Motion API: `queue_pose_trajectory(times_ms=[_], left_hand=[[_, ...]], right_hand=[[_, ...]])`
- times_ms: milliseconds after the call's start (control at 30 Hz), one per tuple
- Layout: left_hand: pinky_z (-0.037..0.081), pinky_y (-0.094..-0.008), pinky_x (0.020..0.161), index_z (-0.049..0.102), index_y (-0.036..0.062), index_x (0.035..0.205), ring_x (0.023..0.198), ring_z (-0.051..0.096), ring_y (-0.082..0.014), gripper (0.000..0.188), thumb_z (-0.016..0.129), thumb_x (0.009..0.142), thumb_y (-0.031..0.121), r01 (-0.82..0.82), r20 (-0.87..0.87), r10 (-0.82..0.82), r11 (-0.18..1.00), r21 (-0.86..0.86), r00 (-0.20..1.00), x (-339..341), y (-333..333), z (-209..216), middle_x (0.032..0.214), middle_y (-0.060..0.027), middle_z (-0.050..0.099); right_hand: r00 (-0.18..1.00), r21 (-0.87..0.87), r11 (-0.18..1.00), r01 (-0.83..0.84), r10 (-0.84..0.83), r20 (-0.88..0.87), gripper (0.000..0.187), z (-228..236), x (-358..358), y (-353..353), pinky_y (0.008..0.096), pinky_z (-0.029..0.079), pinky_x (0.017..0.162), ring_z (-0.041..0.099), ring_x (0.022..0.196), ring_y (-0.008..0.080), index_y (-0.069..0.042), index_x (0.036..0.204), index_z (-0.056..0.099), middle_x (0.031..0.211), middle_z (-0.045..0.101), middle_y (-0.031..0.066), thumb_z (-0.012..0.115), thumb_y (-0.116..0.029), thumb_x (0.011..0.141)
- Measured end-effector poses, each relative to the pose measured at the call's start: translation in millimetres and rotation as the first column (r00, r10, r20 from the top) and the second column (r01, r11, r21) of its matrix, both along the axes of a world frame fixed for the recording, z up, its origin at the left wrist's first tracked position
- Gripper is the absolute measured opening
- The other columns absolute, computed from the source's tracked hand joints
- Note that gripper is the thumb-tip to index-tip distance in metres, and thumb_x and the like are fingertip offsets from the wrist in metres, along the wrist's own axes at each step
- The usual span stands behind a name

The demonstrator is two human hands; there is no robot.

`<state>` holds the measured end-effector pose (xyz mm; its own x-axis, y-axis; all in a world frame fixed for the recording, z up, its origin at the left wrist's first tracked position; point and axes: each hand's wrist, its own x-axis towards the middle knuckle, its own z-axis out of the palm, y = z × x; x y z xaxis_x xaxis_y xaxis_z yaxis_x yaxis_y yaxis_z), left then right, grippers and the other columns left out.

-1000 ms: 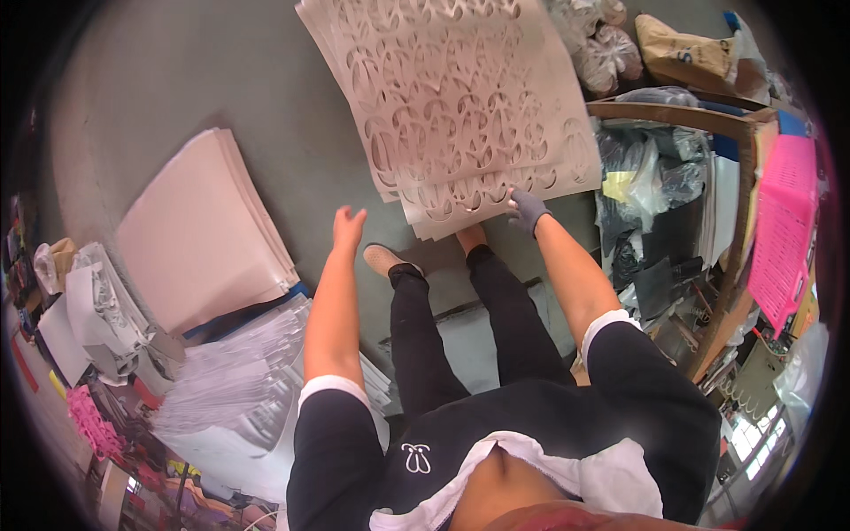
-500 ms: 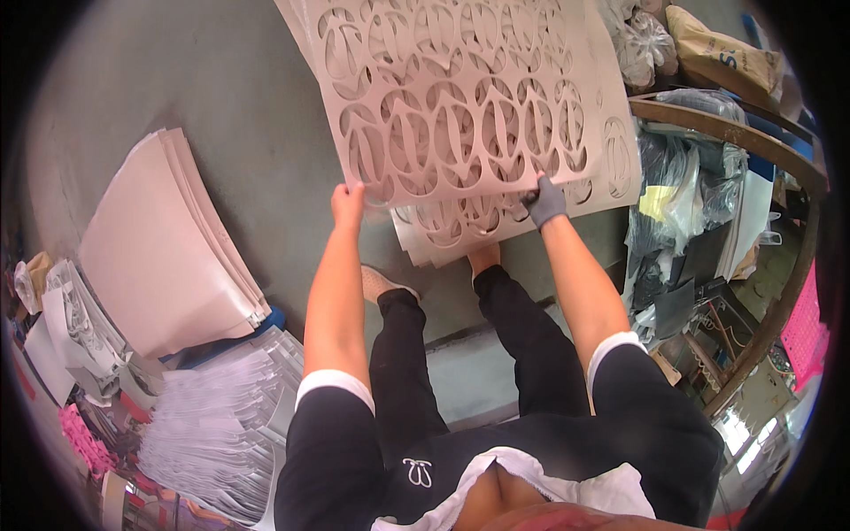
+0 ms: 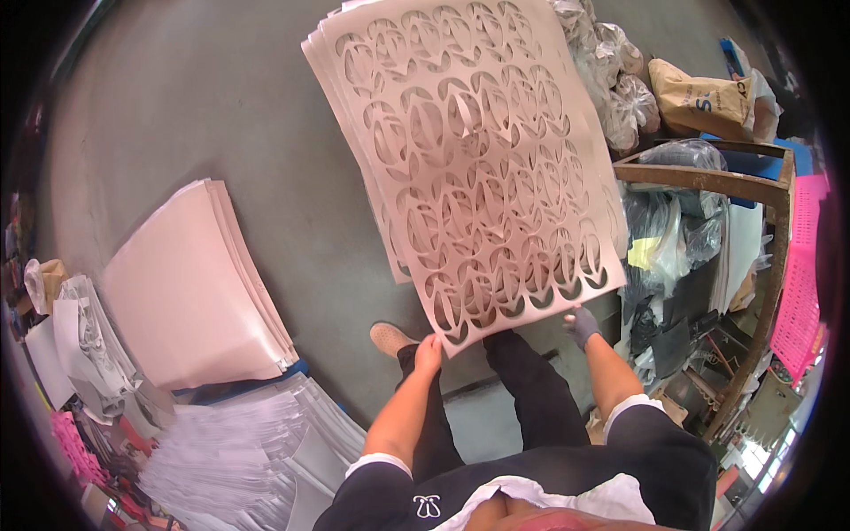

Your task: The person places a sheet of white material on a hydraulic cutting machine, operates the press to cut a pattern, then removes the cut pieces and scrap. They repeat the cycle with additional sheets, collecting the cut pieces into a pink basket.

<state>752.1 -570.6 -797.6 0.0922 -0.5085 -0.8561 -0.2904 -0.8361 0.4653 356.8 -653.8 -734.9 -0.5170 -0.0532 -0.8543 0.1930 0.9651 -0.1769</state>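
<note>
A large pale pink sheet [image 3: 518, 150], punched through with rows of oval, sole-like cutouts, stretches out in front of me on top of similar sheets. My left hand [image 3: 428, 356] is closed on its near left corner, thumb on top. By the near edge, toward the right corner, is my right hand [image 3: 582, 326] in a dark grey glove with bare fingertips. Its bent fingers show just below the edge, slightly apart, and do not appear to grip the sheet.
Uncut pink sheets [image 3: 190, 292] lie stacked at left, behind a pile of thin white sheets [image 3: 239, 451]. At right stand a rusty metal frame [image 3: 699, 179], clear plastic bags [image 3: 630, 106], a brown paper sack [image 3: 704, 97] and a pink plastic basket [image 3: 799, 265].
The punched sheet has come closer and lower, showing more rows. My left hand has moved right and down with its corner; my right hand has moved down and its hold looks loosened.
</note>
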Motion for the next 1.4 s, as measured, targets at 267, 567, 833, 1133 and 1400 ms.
queue_pose_trajectory(times_ms=[267,567,833,1133,1400], left_hand=[[0.043,-0.0249,0.059,0.041,0.0046,0.129,0.077,0.056,-0.0133,0.046,0.052,0.088,0.023,-0.372,-0.197,0.379,0.925,0.073,0.904,47.1,-70.5,-1.7,0.100,-0.0055,0.057],[0.048,-0.0268,0.060,0.057,0.0029,0.104,0.066,0.057,-0.0134,0.026,0.055,0.086,0.022,-0.383,0.001,0.391,0.902,0.201,0.920,137.3,70.6,147.6,0.089,-0.0037,0.060],[0.045,-0.0335,0.082,0.055,0.0025,0.109,0.092,0.058,-0.0258,0.030,0.056,0.083,0.019,-0.317,0.176,0.369,0.911,-0.262,0.913,258.2,92.1,329.4,0.102,-0.0138,0.059],[0.023,-0.0567,0.100,0.050,0.0091,0.117,0.123,0.035,-0.0327,0.042,0.060,0.077,0.021,-0.024,0.936,0.335,0.942,-0.334,0.106,421.1,152.6,473.7,0.126,-0.0132,0.044],[0.018,-0.0595,0.101,0.045,0.0096,0.124,0.129,0.025,-0.0366,0.052,0.060,0.078,0.029,-0.331,0.947,0.180,0.940,-0.085,0.266,445.5,196.7,438.4,0.135,-0.0130,0.037]], right_hand=[[0.748,-0.149,0.759,-0.634,0.650,0.134,0.029,9.9,104.9,-46.4,0.0281,0.043,0.062,0.053,0.072,0.0124,-0.009,0.101,0.058,0.080,0.056,0.0019,0.054,-0.032,0.085],[0.388,-0.106,0.421,-0.901,0.891,0.238,0.027,118.4,192.6,12.5,0.0335,0.047,0.069,0.059,0.072,0.0195,-0.005,0.091,0.063,0.079,0.062,0.0111,0.055,-0.029,0.080],[-0.087,-0.079,-0.095,-0.992,0.991,-0.099,0.034,225.2,288.3,-72.1,0.0342,0.046,0.070,0.059,0.075,0.0205,0.001,0.090,0.062,0.078,0.062,0.0159,0.049,-0.029,0.079],[-0.152,-0.275,-0.173,-0.946,0.984,-0.097,0.023,241.0,491.1,-173.4,0.0292,0.046,0.061,0.054,0.063,0.0137,0.000,0.082,0.059,0.072,0.057,0.0066,0.050,-0.021,0.081],[-0.458,-0.260,-0.473,-0.842,0.881,-0.121,0.031,196.7,722.3,-188.3,0.0366,0.048,0.076,0.063,0.086,0.0299,-0.004,0.091,0.065,0.086,0.065,0.0170,0.051,-0.027,0.077]])
